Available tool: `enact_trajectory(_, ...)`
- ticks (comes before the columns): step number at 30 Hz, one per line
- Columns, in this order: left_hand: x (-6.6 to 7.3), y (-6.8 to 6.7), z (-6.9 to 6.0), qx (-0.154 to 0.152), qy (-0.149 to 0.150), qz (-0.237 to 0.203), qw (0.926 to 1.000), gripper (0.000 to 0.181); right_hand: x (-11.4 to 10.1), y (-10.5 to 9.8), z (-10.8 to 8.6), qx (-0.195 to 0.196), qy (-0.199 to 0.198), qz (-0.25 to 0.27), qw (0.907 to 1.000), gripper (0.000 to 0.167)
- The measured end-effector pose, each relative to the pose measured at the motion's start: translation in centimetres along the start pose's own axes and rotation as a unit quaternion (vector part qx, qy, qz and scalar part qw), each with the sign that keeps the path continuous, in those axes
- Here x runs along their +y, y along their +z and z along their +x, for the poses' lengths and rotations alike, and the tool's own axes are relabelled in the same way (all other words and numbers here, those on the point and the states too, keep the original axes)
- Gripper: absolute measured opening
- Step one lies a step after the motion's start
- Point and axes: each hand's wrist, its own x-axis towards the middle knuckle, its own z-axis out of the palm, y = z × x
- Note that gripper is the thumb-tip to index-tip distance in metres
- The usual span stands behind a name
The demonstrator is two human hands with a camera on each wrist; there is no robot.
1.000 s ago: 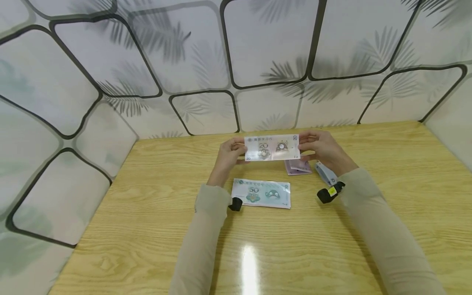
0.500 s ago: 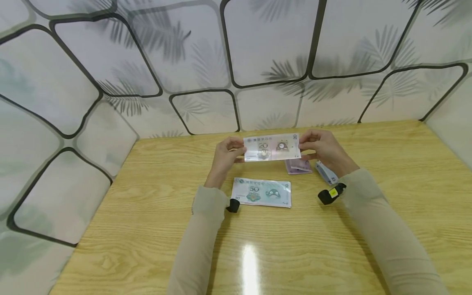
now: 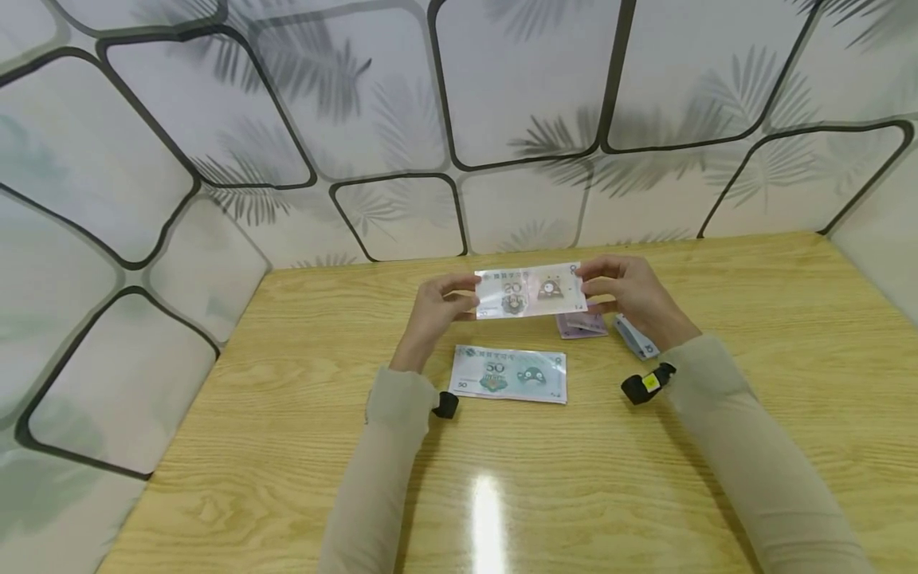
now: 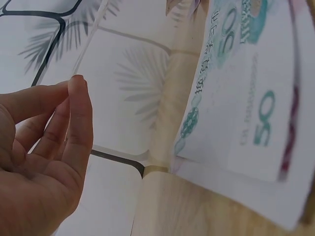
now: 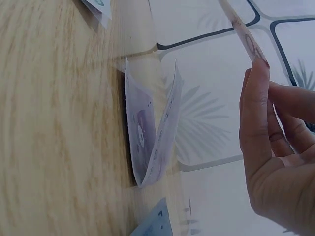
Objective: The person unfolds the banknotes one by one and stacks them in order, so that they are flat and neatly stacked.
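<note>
20 banknote (image 3: 531, 291): thin, smooth paper is forming a long, pale pink-white rectangle; it is hanging raised above the surface (image 3: 287, 399) between the two hands, its right end tilting slightly higher in the head view, while light is glaring off its printed cartoon face.
Left hand (image 3: 433, 315): fingers and thumb are coming together in a pinch, clamping the left short edge of the 20 banknote.
Right hand (image 3: 631, 295): fingers and thumb are pinching the opposite short edge; in the right wrist view the paper is appearing as a narrow strip rising from the fingertips.
Stack of 50 banknotes (image 3: 509, 375): green-printed, flat rectangular sheets are lying on the surface, nearer the wearer than the raised note; layered edges are showing in the left wrist view.
Folded purple banknote (image 3: 581, 325): creased paper is resting on the surface below the right end of the 20 banknote, its two halves spreading into a V in the right wrist view.
Folded blue banknote (image 3: 637, 339): bent paper is lying just beside the purple one, near the right wrist.
Wood surface: yellowish grain is running in fine streaks, and a bright reflection is glossing its near part.
Wall (image 3: 523, 80): pale panels are showing dark, rounded outlines and feathery grey fronds.
Sleeves (image 3: 387, 462): beige, lightly wrinkled fabric is covering both forearms.
</note>
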Motion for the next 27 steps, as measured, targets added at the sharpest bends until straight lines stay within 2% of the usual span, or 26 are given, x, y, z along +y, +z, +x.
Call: enact_trajectory(27, 0.0, -1.1, -1.7, -0.010, 0.006, 0.019, 0.9998, 0.036, 0.2, 1.2, -2.1, -0.017, -0.041, -0.037, 0.9983, 0.019)
